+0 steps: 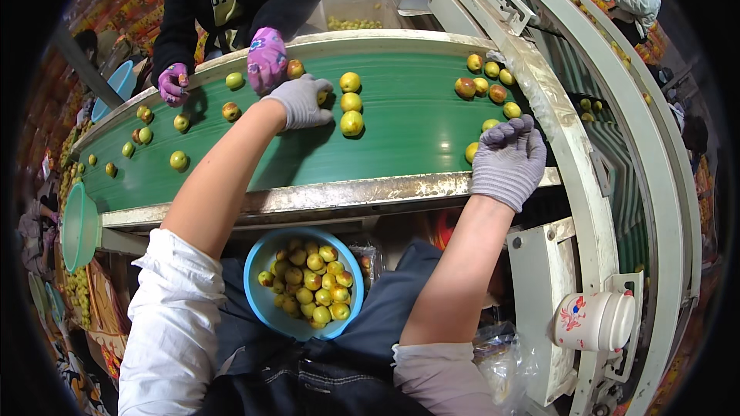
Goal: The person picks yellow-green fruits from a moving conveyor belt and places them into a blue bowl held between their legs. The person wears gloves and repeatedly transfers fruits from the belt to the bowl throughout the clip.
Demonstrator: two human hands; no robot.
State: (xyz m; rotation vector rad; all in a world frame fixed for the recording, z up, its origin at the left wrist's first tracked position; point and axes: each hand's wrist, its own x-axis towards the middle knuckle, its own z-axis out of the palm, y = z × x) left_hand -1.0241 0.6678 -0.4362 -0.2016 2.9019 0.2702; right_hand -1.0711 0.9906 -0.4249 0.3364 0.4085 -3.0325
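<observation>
Over the green conveyor belt [404, 150], my left hand [300, 102] wears a grey knit glove. Its fingers are spread beside a yellow-green fruit [322, 97] that it partly hides; whether it grips this fruit I cannot tell. Just right of it, three yellow fruits [351, 102] lie in a row. My right hand [511, 156], gloved alike, is at the belt's right end with its fingers bent, close to a fruit [472, 152] and a greener one [490, 125]; its palm side is partly hidden. Several red and yellow fruits [465, 88] lie beyond it. A blue basin [250, 294] of similar fruits rests between my legs.
Across the belt, a co-worker's hands in pink patterned gloves [267, 60] are near my left hand. A metal rail [358, 190] edges the belt's near side. A green basin [80, 228] is at far left, a white lidded container [592, 320] at right. Another conveyor's frame curves along the right.
</observation>
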